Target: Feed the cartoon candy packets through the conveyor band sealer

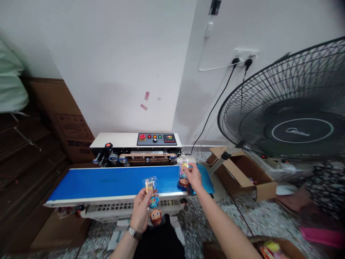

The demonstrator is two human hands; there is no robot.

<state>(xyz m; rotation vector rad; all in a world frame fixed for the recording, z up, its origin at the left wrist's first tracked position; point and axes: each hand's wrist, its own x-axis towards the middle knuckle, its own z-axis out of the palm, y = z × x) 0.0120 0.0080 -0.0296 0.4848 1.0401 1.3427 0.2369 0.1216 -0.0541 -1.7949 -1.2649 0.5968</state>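
My left hand (pixel 141 209) pinches a clear packet (pixel 154 201) with a yellow card, colourful lettering and a brown-haired character figure at its lower end, held in front of the belt's near edge. At the belt's right part, my right hand (pixel 194 177) is closed on a similar packet (pixel 184 176), its top edge close to the sealing machine's right end. The blue conveyor belt (pixel 113 181) runs along the front of the sealing machine (pixel 118 140), whose panel has a red knob and a lit display.
A large black fan (pixel 299 131) stands at the right. Behind its pole is an open cardboard box (pixel 237 172). Another box (pixel 285 248) with colourful items is at the bottom right. Cardboard (pixel 67 115) leans at the left. Black cords run to a wall socket (pixel 245 57).
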